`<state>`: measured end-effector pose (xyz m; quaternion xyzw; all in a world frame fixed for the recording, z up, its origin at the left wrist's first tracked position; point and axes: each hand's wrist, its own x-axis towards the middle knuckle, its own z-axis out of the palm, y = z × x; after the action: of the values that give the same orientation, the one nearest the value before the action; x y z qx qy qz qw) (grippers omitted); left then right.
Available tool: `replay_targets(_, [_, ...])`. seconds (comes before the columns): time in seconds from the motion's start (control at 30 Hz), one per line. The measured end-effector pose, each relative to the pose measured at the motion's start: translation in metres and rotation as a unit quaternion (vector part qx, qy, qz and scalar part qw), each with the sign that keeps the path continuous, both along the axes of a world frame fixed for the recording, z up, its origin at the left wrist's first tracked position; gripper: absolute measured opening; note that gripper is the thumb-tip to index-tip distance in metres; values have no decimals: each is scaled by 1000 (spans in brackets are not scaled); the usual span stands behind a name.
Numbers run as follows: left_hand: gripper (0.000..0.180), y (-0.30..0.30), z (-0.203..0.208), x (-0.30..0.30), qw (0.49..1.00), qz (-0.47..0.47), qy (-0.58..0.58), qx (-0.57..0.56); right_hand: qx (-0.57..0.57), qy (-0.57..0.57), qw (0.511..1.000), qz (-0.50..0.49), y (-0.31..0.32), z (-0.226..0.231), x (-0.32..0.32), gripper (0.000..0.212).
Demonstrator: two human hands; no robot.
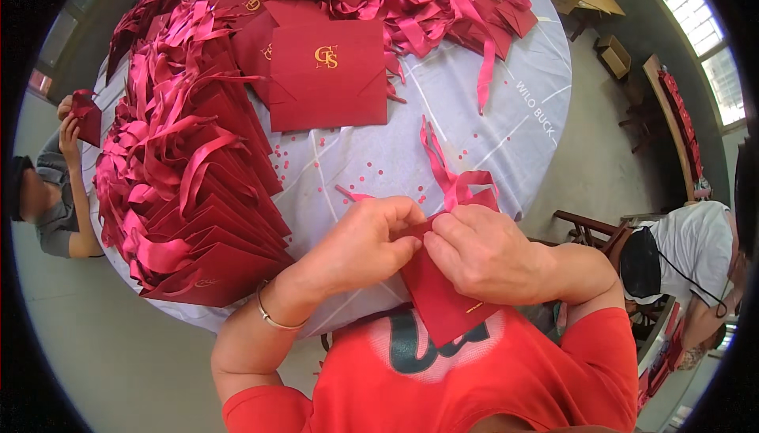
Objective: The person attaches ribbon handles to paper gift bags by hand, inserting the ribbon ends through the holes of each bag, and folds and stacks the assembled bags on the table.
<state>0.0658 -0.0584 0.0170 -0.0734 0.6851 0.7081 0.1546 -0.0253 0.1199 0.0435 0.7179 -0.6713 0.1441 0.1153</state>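
Note:
Close to my chest, a dark red paper gift bag [444,295] is tilted between my two hands. My left hand [368,235], with a bangle at its wrist, has thumb and fingers closed at the bag's top left edge. Curled fingers of my right hand [484,253] grip the same bag's top edge, beside a pink satin ribbon [462,188]. This ribbon loops up over the far side of the bag, and its loose end stretches onto the table. Exactly what lies between the fingertips of each hand is hidden.
On the round table with its pale cloth [538,85], a long row of ribboned red bags [213,188] stands at left. Flat red bags [328,77] and a ribbon heap [443,6] lie farther back. Small red paper dots are scattered mid-table. People sit at left and right.

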Motion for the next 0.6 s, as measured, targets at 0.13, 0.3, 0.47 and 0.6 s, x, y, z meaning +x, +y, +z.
replay_targets(0.13, [15,3,-9,1,999,20,18,27,90,32,995,-24,-10,10,7,14])
replay_targets(0.3, [16,1,-3,1,1000,13,3,10,125,-60,990,-29,-19,10,1,11])
replay_targets(0.47, [17,-4,-1,2,1000,5,10,25,40,-185,981,-49,-12,-4,-6,9])
replay_targets(0.6, [16,-2,7,0,997,-9,47,-52,13,-213,975,-59,-9,5,-11,10])
